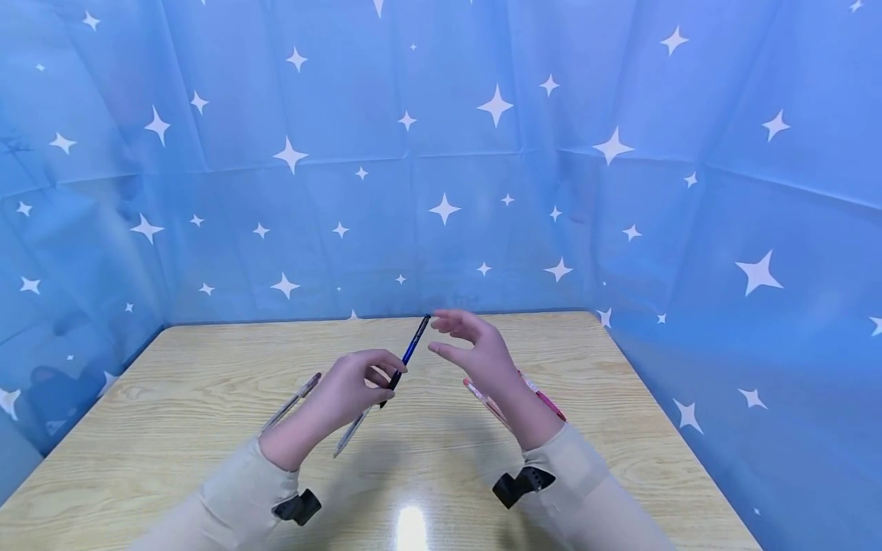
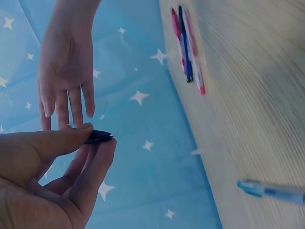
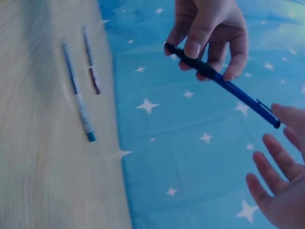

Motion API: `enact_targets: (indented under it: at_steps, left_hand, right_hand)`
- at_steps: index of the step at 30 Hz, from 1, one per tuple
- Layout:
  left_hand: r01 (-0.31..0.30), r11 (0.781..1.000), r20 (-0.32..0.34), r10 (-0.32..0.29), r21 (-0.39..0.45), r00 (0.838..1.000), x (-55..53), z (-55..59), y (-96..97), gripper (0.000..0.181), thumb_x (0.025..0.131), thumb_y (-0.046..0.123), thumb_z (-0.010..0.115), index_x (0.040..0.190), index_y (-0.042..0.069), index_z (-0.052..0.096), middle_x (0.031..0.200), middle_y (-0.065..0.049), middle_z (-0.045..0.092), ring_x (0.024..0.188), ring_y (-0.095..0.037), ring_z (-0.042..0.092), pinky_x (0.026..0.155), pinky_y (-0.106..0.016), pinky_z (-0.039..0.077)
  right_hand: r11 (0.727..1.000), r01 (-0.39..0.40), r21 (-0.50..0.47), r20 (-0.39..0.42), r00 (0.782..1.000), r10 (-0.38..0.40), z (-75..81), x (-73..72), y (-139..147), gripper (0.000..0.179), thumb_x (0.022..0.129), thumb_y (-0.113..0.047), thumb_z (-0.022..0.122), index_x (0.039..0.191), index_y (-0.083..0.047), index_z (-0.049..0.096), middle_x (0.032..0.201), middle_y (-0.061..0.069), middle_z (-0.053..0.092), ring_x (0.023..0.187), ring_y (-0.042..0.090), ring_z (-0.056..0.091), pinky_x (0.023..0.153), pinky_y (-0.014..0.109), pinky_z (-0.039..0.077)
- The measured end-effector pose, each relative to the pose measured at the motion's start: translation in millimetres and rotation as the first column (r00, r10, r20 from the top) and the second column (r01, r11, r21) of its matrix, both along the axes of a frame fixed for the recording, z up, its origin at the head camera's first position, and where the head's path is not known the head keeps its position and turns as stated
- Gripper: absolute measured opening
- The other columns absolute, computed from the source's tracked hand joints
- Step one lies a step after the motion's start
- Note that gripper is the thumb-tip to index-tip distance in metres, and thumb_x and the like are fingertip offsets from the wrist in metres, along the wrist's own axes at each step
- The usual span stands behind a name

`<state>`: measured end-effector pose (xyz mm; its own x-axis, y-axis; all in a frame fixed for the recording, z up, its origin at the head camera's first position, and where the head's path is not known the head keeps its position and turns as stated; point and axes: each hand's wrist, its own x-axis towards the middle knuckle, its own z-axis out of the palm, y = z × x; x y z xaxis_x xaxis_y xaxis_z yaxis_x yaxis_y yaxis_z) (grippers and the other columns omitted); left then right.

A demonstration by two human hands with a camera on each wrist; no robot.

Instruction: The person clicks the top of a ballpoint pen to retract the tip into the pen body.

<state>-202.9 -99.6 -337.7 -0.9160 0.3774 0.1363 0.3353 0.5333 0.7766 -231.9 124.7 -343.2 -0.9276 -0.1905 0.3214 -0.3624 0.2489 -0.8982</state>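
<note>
My left hand (image 1: 358,386) pinches a blue pen (image 1: 416,341) by its dark grip, between thumb and fingers, above the table. The pen tilts up and away, its clip end towards my right hand (image 1: 478,352). In the right wrist view, the right thumb lies close to the clip end of the blue pen (image 3: 243,96), and whether they touch I cannot tell. The right fingers are spread and loosely bent around nothing. From the left wrist view, only the dark tip end of the held pen (image 2: 99,137) shows beyond the left thumb.
On the wooden table (image 1: 427,474), a teal-ended pen (image 3: 86,125) and a dark-red-ended pen (image 3: 94,78) lie to the left. Towards the right lie a red pen (image 2: 177,26), another blue pen (image 2: 187,64) and a pink-red pen (image 2: 195,57). A starry blue curtain (image 1: 441,176) surrounds the table.
</note>
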Motion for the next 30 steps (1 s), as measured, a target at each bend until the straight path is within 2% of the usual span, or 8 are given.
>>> enact_targets:
  at_steps: [7,14,22,26,30]
  left_hand:
    - [0.020,0.997,0.006,-0.020,0.080,1.000,9.2,3.1,7.7,0.034,0.082,-0.010,0.072,0.108,0.012,0.070,0.106,-0.004,0.067,0.088,-0.018,0.067,0.071,-0.032,0.057]
    - [0.030,0.985,0.010,-0.033,0.170,0.999,16.5,0.2,14.3,0.033,0.080,-0.008,0.074,0.109,0.009,0.070,0.105,-0.005,0.066,0.087,-0.020,0.068,0.070,-0.032,0.057]
    - [-0.022,0.947,0.055,0.005,0.320,0.998,20.4,-9.9,25.1,0.033,0.080,-0.009,0.074,0.109,0.006,0.069,0.101,-0.009,0.064,0.087,-0.023,0.068,0.069,-0.034,0.058]
    - [-0.060,0.934,0.056,0.042,0.351,0.998,23.1,-10.0,30.0,0.032,0.080,-0.009,0.074,0.108,0.006,0.069,0.100,-0.008,0.065,0.085,-0.022,0.068,0.069,-0.034,0.058]
    - [-0.075,0.930,0.044,0.063,0.359,0.997,25.5,-8.7,32.5,0.031,0.080,-0.008,0.075,0.107,0.006,0.069,0.100,-0.008,0.066,0.084,-0.021,0.068,0.069,-0.034,0.058]
  right_hand:
    - [0.991,-0.025,-0.130,-0.041,0.999,0.020,10.9,7.9,-2,0.039,0.090,-0.014,0.071,0.128,-0.017,0.063,0.114,0.005,0.067,0.111,0.022,0.060,0.095,0.043,0.048]
    - [0.970,-0.037,-0.238,0.001,0.999,0.038,13.9,12.7,-8,0.032,0.091,-0.017,0.071,0.123,-0.016,0.066,0.109,0.007,0.068,0.105,0.021,0.063,0.094,0.037,0.050]
    - [0.930,-0.039,-0.365,0.000,0.999,0.042,16.1,17.2,-17,0.032,0.091,-0.007,0.069,0.122,-0.009,0.066,0.110,0.015,0.062,0.096,0.026,0.067,0.081,0.040,0.057]
    - [0.911,-0.068,-0.407,-0.033,0.998,0.060,15.9,19.5,-22,0.031,0.093,-0.004,0.066,0.123,-0.009,0.065,0.114,0.022,0.062,0.094,0.027,0.068,0.080,0.041,0.057]
    - [0.901,-0.081,-0.427,-0.056,0.996,0.062,16.2,22.1,-25,0.031,0.094,-0.003,0.064,0.124,-0.010,0.065,0.116,0.023,0.061,0.094,0.028,0.068,0.080,0.042,0.057]
